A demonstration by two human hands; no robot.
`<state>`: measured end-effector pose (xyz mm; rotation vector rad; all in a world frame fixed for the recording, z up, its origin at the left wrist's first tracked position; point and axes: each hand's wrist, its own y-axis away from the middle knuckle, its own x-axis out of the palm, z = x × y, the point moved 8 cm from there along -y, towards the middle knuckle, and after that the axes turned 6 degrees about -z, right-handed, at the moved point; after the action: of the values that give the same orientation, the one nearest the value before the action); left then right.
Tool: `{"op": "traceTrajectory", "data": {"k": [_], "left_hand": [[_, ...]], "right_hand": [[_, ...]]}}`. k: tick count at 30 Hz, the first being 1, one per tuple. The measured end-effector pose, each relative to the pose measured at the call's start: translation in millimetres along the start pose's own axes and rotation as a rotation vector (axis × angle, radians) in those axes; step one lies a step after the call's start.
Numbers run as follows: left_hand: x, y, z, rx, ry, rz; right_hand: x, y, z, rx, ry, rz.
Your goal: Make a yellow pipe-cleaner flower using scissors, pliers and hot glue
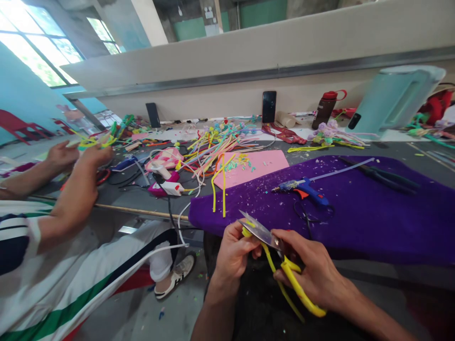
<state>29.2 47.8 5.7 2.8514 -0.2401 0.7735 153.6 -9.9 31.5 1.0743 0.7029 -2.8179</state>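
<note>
In front of the table edge, my left hand (232,251) pinches a yellow fuzzy pipe cleaner (269,259), whose long tail hangs down past my right hand. Its upper end is bunched near my fingertips. My right hand (314,267) is wrapped round the yellow handles of scissors (263,234). The scissor blades are parted beside the bunched yellow end; whether they touch it I cannot tell. Just beyond, a purple cloth (373,227) covers the table, bearing a blue glue gun (314,193) with a clear glue stick and dark pliers (384,176).
Yellow stems (224,194) cross a pink sheet (275,161) strewn with clippings. Behind lies a heap of coloured pipe cleaners (220,142). A power strip (167,187) with cables, a phone (269,106), a bottle (324,111) and a kettle (394,102) stand around. A co-worker (67,222) works at left.
</note>
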Motion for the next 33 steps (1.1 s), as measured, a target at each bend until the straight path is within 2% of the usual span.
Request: {"op": "traceTrajectory", "data": {"k": [6, 17, 26, 33], "left_hand": [[3.5, 1, -1, -0.008, -0.008, 0.041], [3.1, 2, -2, -0.013, -0.012, 0.025], [2.6, 1, -2, 0.002, -0.015, 0.034], [8.2, 3, -8, 0.034, -0.027, 0.064]], "right_hand": [[3, 1, -2, 0.034, -0.133, 0.033], [5, -1, -4, 0.13, -0.279, 0.09], [6, 2, -8, 0.088, -0.223, 0.053], [3, 0, 3, 0.087, -0.092, 0.142]]}}
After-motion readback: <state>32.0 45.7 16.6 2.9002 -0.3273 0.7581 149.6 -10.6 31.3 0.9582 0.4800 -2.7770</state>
